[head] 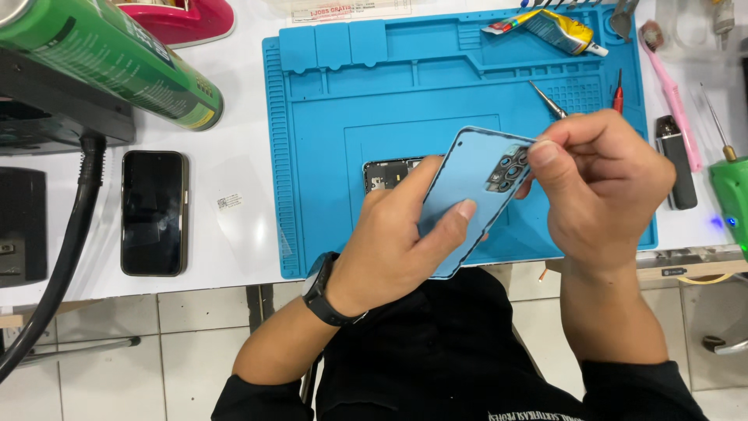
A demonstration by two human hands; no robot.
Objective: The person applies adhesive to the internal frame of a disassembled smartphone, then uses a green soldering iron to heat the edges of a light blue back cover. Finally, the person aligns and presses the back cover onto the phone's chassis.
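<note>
At frame centre, left hand point(389, 242) clamped on blue back cover point(467, 195), right hand point(600, 187) pinching its camera corner; the cover may bend or slip onto the opened phone point(387, 173).

On my feed: my left hand point(389, 245), watch point(321, 292) on its wrist, grips a light blue phone back cover point(467, 195) tilted above a blue work mat point(343, 117), while my right hand point(600, 187) pinches at the cover's camera cluster point(508, 168); an opened phone point(387, 173) lies on the mat, partly hidden under the cover. On the mat's far edge: a glue tube point(549, 27), tweezers point(548, 100), a red-handled tool point(618, 93). On the white table point(234, 171): a black phone point(153, 213), a green spray can point(109, 54), a black hose point(66, 242), a pink brush point(672, 90), a black lighter-shaped item point(676, 160) and a green tool point(732, 191).
</note>
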